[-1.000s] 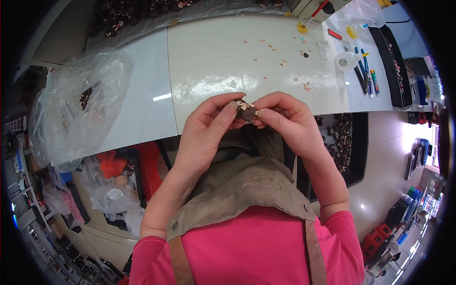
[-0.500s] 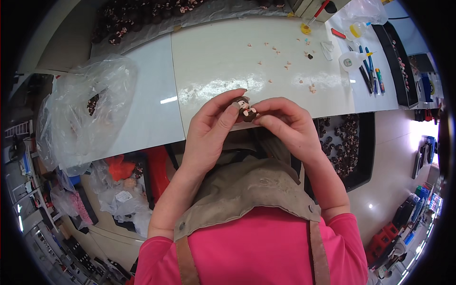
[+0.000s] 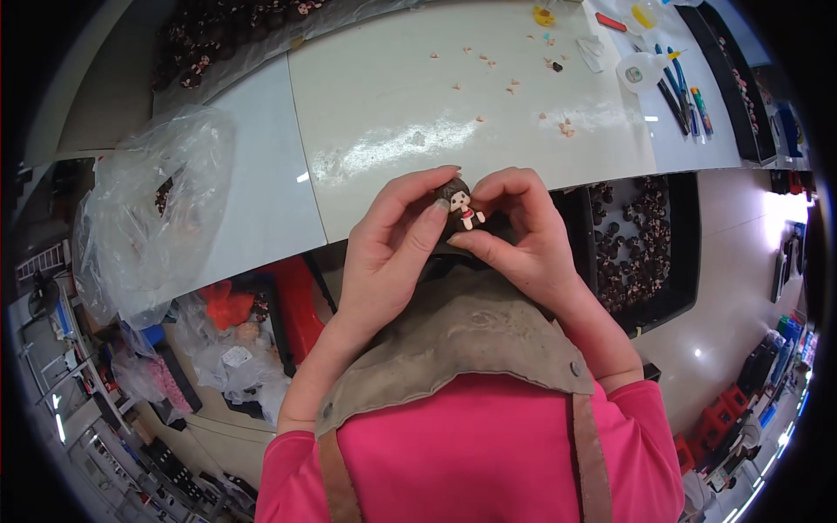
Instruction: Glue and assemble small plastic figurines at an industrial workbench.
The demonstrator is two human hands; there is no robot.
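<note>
Between my two hands, just off the near edge of the white table [image 3: 384, 105], is a small dark brown figurine [image 3: 462, 207] with a pale face, a red patch on its front and pale feet. My left hand [image 3: 397, 231] pinches its head between thumb and fingers. My right hand [image 3: 523, 222] is closed around its lower right side, the thumb under the feet and the bent fingers behind. The figurine's back is hidden. Small pale pieces [image 3: 567, 128] lie scattered on the table beyond, with one dark bit [image 3: 557, 66] among them.
A clear plastic bag [image 3: 157, 209] covers the table's left end. Dark figurines [image 3: 218, 44] crowd the far left. At the right lie a white squeeze bottle [image 3: 641, 71], pliers [image 3: 676, 87] and a long black tray [image 3: 732, 78]. A black bin of brown pieces [image 3: 689, 288] stands below the table at right.
The figurine has turned so that its face, red front and feet show more fully. My right fingers have shifted around it, the thumb moving lower. The whole view has tilted slightly.
</note>
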